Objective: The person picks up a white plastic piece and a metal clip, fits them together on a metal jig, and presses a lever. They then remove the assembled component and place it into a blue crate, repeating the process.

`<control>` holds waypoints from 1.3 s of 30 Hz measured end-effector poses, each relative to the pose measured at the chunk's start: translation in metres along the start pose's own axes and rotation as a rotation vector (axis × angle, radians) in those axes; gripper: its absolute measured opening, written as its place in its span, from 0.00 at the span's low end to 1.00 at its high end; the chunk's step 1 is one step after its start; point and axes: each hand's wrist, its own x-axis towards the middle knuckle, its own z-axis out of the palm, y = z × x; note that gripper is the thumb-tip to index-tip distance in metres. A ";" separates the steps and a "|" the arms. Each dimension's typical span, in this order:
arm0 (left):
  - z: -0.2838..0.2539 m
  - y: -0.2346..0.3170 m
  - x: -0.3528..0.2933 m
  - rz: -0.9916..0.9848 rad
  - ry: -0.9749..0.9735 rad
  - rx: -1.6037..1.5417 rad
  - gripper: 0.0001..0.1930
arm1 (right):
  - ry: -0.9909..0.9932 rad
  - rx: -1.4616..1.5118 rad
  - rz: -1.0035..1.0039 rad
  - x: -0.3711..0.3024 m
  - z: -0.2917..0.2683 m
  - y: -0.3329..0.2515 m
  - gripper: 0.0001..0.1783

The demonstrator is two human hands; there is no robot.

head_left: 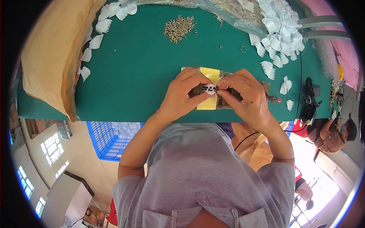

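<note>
Over the near middle of the table, both my hands meet at a small white plastic hair claw clip (pixel 210 89). My left hand (pixel 183 94) grips it from the left between thumb and fingers. From the right, the thumb and fingertips of my right hand (pixel 246 95) pinch closed at the clip's edge; whatever lies between them is too small to make out. Below the hands is a dark, shiny flat pad wrapped with a yellow band (pixel 207 104). A pink-tipped dark tool (pixel 274 99) sticks out to the right of it.
A pile of small metal springs (pixel 178 29) lies at the far middle of the green table (pixel 125 79). White toothed clip halves (pixel 279 34) are heaped far right; more line a brown paper bag (pixel 49 57) at left. A blue crate (pixel 102 142) stands below the table edge.
</note>
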 end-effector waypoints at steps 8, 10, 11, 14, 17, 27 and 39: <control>-0.003 0.004 0.000 -0.042 -0.027 0.000 0.15 | 0.064 -0.142 -0.218 -0.002 0.014 0.000 0.15; -0.004 0.004 -0.001 -0.049 -0.021 0.001 0.15 | 0.065 -0.164 -0.261 -0.002 0.015 0.002 0.15; -0.003 0.005 -0.001 -0.057 -0.022 0.007 0.15 | 0.066 -0.190 -0.302 -0.003 0.015 0.002 0.15; -0.003 0.005 0.000 -0.059 -0.023 0.003 0.15 | 0.069 -0.212 -0.278 -0.004 0.012 0.003 0.15; -0.001 0.003 0.000 -0.060 -0.010 -0.019 0.15 | 0.090 -0.179 -0.232 -0.008 0.009 0.003 0.14; 0.001 0.000 0.004 -0.008 0.003 -0.011 0.15 | 0.659 -0.424 0.376 -0.109 -0.042 0.058 0.06; 0.004 -0.001 0.000 -0.092 -0.040 -0.069 0.12 | 0.552 -0.549 0.434 -0.139 -0.051 0.077 0.07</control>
